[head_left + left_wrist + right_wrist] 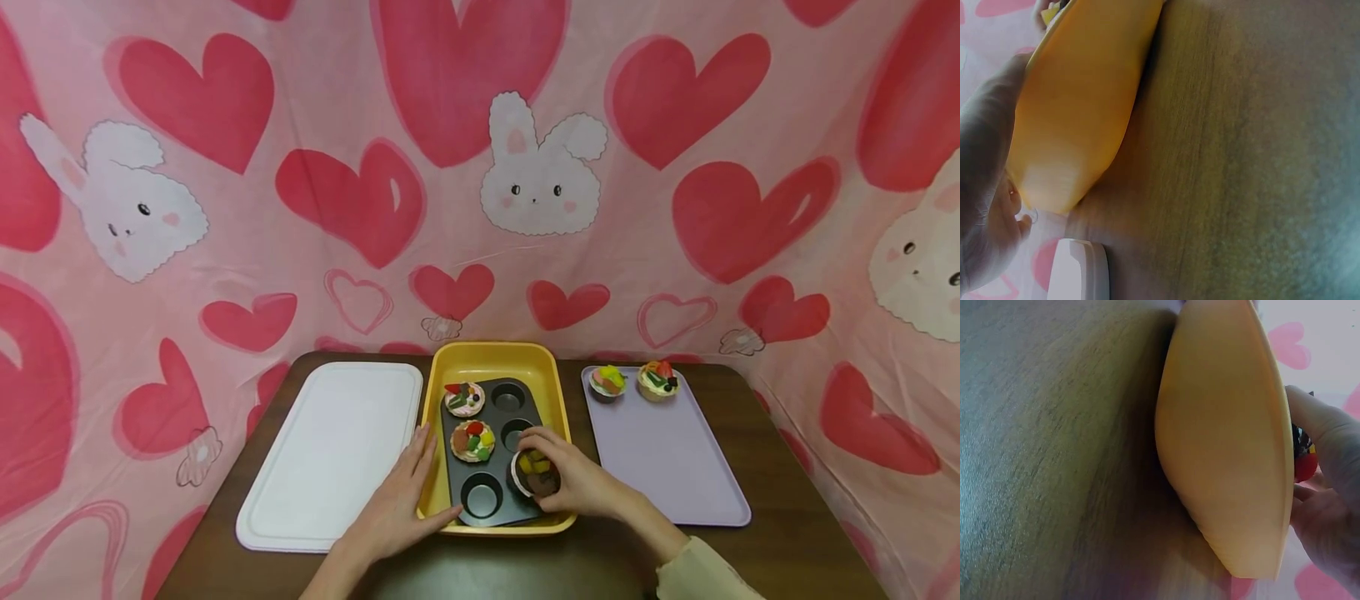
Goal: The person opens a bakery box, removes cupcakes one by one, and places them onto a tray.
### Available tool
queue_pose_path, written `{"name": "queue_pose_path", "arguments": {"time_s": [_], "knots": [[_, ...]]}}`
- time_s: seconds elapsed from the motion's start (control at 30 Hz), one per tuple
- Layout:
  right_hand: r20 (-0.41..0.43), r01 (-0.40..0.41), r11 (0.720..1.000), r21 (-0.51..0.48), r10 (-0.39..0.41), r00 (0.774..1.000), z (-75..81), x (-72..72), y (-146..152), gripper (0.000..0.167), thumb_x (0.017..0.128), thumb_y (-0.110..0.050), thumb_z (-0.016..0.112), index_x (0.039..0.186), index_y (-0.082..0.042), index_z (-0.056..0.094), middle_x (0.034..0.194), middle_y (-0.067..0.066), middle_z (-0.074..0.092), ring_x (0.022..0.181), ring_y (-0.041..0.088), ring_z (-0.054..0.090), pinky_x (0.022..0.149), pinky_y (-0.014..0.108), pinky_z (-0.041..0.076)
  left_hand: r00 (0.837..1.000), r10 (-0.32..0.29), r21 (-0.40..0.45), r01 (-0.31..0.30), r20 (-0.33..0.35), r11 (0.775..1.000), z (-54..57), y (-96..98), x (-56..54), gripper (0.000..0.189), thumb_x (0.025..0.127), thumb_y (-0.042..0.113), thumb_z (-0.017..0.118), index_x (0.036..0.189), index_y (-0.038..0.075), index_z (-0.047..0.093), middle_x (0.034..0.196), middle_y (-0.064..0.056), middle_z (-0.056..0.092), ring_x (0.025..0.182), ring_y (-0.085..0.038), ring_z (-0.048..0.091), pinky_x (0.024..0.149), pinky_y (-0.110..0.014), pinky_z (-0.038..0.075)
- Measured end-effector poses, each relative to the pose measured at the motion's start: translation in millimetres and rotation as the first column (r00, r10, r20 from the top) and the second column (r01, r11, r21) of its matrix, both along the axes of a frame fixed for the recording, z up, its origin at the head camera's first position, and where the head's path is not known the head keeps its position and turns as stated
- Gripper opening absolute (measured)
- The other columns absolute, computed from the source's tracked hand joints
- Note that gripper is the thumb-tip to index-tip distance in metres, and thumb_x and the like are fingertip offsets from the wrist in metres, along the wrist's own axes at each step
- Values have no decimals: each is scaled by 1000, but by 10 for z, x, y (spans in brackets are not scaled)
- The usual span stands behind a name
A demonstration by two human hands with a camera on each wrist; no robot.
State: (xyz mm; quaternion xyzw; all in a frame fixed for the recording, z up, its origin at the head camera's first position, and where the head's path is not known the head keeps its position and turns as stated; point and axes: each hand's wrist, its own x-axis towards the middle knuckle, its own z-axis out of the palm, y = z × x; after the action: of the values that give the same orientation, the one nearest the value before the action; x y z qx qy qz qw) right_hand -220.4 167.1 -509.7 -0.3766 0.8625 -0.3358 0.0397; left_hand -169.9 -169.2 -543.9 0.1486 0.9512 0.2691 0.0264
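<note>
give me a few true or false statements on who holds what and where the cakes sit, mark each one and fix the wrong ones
1. The right hand holds a brown-topped cupcake. True.
2. The muffin pan sits on the white tray. False: it sits in the yellow tray.
3. Two small cakes are on the purple tray. True.
4. The left hand holds a cake. False: it holds none and lies at the yellow tray's rim.
5. The pan's left column has two decorated tarts. True.

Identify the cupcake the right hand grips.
Brown-topped cupcake in the right hand, near right of the pan. The other four sit unheld: two in the pan, two on the purple tray.
</note>
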Motion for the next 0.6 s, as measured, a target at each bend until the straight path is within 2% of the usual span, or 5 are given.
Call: {"name": "queue_pose_path", "arguments": {"time_s": [0.1, 0.23, 0.47, 0.6], "knots": [[18, -1, 1000, -23, 1, 1000, 14, -9, 11, 75, 77, -7, 97, 142, -9, 60, 143, 13, 66, 125, 21, 67, 110, 35, 60, 1000, 0, -3, 0, -3, 1000, 1, -5, -7, 118, 89, 79, 71, 176, 12, 25, 189, -5, 5, 173, -34, 21, 132, -62, 37], [71, 35, 999, -20, -33, 997, 27, -15, 22, 72, 80, -11, 96, 142, -10, 60, 130, 4, 72, 113, 12, 67, 99, 27, 60, 1000, -2, -6, 2, -4, 1000, -9, -8, -15, 119, 89, 80, 70, 176, 12, 25, 189, -5, 5, 173, -34, 21, 132, -62, 38], [215, 101, 994, -39, -90, 972, 49, -20, 45, 74, 82, -13, 94, 143, -8, 53, 127, 8, 73, 108, 13, 69, 94, 23, 62, 1000, -1, -4, 1, 2, 1000, -20, -13, -17, 119, 89, 80, 69, 176, 13, 24, 189, -4, 4, 173, -34, 21, 132, -62, 37], [210, 122, 990, -66, -106, 972, 48, -27, 68, 70, 81, -14, 95, 139, -10, 55, 124, 9, 73, 106, 12, 68, 91, 22, 61, 1000, -4, -1, 4, 2, 1000, -18, -13, -22, 119, 89, 80, 69, 176, 13, 24, 189, -4, 3, 173, -34, 21, 132, -63, 37]]}}
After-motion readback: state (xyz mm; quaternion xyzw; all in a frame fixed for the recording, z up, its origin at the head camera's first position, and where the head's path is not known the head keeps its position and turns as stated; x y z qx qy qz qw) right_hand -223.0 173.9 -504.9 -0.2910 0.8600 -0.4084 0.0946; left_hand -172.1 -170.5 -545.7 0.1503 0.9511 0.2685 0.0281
